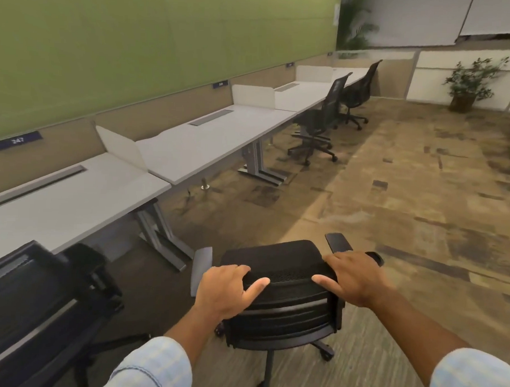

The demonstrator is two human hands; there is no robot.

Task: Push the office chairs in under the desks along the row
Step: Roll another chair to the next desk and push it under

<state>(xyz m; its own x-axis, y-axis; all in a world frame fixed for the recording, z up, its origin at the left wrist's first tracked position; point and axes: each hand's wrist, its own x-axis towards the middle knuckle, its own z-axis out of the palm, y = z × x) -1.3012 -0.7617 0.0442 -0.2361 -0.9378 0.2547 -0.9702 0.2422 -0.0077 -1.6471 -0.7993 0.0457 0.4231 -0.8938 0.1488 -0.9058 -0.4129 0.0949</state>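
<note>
Head view: the left hand [226, 291] and right hand [352, 278] were clamped, fingers over and thumbs behind, on the curved top edge of a black mesh-backed office chair [281, 299], which stood on patterned carpet [394, 184] clear of the smooth grey desks [191, 149].

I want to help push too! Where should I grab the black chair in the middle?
Grab the top edge of the chair's backrest from behind, one hand near each corner, like the left hand and right hand do now. That edge is wide, high and faces you, so the chair should roll straight toward the desk.
</note>
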